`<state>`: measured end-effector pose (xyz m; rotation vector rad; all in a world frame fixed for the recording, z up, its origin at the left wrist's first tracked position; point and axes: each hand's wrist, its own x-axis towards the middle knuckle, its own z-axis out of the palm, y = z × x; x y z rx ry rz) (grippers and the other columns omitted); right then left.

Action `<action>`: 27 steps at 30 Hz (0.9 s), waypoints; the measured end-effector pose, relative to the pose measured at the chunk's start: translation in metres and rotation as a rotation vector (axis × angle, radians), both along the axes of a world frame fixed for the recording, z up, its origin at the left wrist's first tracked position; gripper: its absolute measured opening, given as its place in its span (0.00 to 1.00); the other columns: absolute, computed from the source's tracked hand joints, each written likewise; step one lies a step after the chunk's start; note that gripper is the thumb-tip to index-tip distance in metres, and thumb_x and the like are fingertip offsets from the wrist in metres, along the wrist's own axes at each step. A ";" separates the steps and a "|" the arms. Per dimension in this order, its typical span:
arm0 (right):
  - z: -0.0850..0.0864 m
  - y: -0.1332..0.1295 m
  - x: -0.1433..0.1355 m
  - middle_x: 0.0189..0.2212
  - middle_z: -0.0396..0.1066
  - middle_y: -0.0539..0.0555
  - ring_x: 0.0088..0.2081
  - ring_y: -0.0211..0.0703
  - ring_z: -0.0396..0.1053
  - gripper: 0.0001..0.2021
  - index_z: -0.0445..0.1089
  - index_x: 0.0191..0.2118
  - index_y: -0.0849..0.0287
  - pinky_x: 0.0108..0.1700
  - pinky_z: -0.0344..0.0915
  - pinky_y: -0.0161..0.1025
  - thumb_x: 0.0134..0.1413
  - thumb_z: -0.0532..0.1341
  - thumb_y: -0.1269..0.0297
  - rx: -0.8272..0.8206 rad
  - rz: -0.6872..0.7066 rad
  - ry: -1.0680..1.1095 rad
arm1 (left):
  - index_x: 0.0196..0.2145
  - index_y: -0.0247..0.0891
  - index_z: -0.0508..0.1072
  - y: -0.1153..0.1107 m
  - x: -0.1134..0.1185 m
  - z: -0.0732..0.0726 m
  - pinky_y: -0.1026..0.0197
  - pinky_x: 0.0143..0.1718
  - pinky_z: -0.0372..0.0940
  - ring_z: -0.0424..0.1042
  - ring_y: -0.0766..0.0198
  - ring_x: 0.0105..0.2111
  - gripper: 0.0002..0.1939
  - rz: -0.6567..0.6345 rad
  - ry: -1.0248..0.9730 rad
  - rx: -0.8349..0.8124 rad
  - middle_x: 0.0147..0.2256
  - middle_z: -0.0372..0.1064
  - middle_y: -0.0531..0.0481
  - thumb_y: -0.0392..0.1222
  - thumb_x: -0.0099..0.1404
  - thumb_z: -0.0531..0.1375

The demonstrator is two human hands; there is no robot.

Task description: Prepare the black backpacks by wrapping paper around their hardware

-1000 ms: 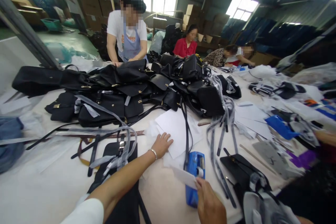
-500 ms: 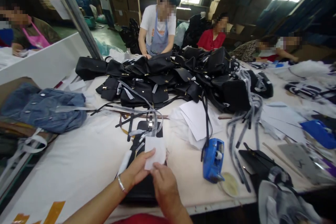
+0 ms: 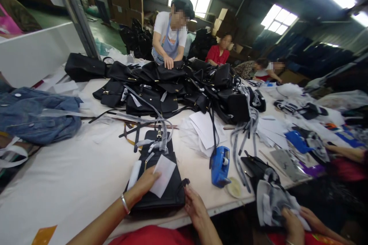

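Note:
A black backpack (image 3: 161, 199) lies flat before me on the pale table, its buckle and strap parts wrapped in clear and white film. My left hand (image 3: 148, 181) is closed on a small white sheet of paper (image 3: 163, 175), tilted over the bag's front. Beside the bag's lower right edge, my right hand (image 3: 196, 204) has its fingertips closed at a short black strap (image 3: 185, 182). A white wrapped roll-like piece (image 3: 134, 174) lies along the bag's left side, next to my left wrist.
A blue tape dispenser (image 3: 220, 166) stands right of the bag, near a tape roll (image 3: 233, 187). White sheets (image 3: 202, 132) and piled black bags (image 3: 155, 101) lie beyond. A denim garment (image 3: 40, 115) is at left. A co-worker's hands (image 3: 294, 222) handle a wrapped bag at lower right.
My right hand has left the paper and moved down right to the bag's edge. My left hand keeps the paper, now tilted and lower. The view has turned right, and a co-worker's hands appear.

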<state>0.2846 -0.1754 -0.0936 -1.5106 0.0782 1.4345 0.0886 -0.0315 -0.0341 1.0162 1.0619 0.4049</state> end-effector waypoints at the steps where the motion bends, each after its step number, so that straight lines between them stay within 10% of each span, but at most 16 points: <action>1: 0.000 0.006 0.000 0.38 0.75 0.52 0.35 0.39 0.71 0.24 0.72 0.41 0.54 0.32 0.63 0.31 0.35 0.72 0.51 0.038 -0.058 0.036 | 0.47 0.32 0.73 -0.001 0.002 -0.002 0.52 0.44 0.64 0.72 0.50 0.40 0.21 -0.015 -0.003 0.008 0.37 0.77 0.44 0.45 0.57 0.58; 9: 0.032 0.053 0.011 0.45 0.72 0.55 0.27 0.31 0.66 0.26 0.64 0.50 0.55 0.23 0.59 0.26 0.44 0.71 0.62 0.420 0.042 0.089 | 0.45 0.34 0.75 -0.008 0.010 -0.007 0.51 0.48 0.61 0.71 0.49 0.43 0.21 -0.025 -0.005 0.059 0.37 0.77 0.45 0.39 0.53 0.56; 21: 0.051 0.078 0.006 0.22 0.65 0.46 0.19 0.31 0.59 0.19 0.67 0.40 0.60 0.22 0.57 0.30 0.47 0.66 0.52 0.500 0.485 -0.208 | 0.54 0.33 0.68 -0.033 0.039 0.002 0.52 0.48 0.63 0.72 0.50 0.45 0.24 0.151 -0.165 0.125 0.46 0.74 0.40 0.45 0.62 0.56; 27: 0.056 0.076 0.020 0.42 0.69 0.55 0.45 0.46 0.67 0.09 0.72 0.34 0.58 0.42 0.65 0.37 0.48 0.65 0.59 0.561 0.466 -0.703 | 0.55 0.35 0.68 -0.044 0.071 -0.006 0.48 0.60 0.53 0.63 0.49 0.57 0.28 0.179 -0.315 0.133 0.53 0.70 0.41 0.55 0.63 0.57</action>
